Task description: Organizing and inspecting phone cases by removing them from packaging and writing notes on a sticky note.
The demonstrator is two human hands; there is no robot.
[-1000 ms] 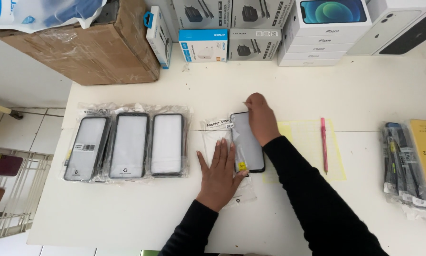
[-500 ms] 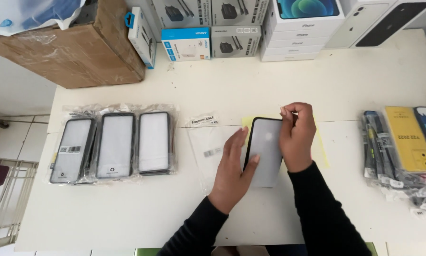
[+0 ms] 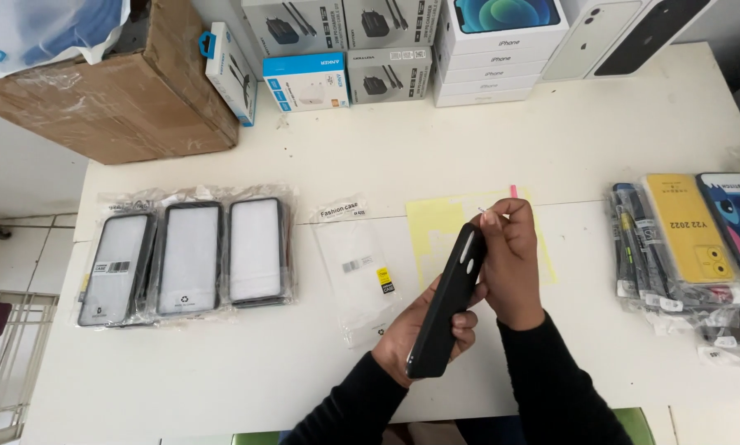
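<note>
A black phone case [image 3: 446, 306] is lifted off the white table [image 3: 222, 371] and tilted on edge, back side toward me. My left hand [image 3: 419, 342] grips its lower end from beneath. My right hand [image 3: 512, 262] holds its upper edge, fingertips pinched on a small pale tab near the top. An empty clear plastic sleeve [image 3: 358, 268] with a small yellow and black sticker lies flat just left of the hands. A yellow paper sheet [image 3: 436, 231] lies under and behind the hands, with a pink pen tip [image 3: 513, 191] showing above my right hand.
Three bagged phone cases [image 3: 189, 257] lie in a row at the left. More packaged cases [image 3: 690, 239], one yellow, one blue, are stacked at the right. Charger and phone boxes [image 3: 403, 49] line the back edge beside a cardboard box [image 3: 114, 91]. A wire rack [image 3: 7, 363] stands off the table's left.
The case has gone from lying flat on the table to being raised and tilted on edge between both hands. The view has shifted slightly.
</note>
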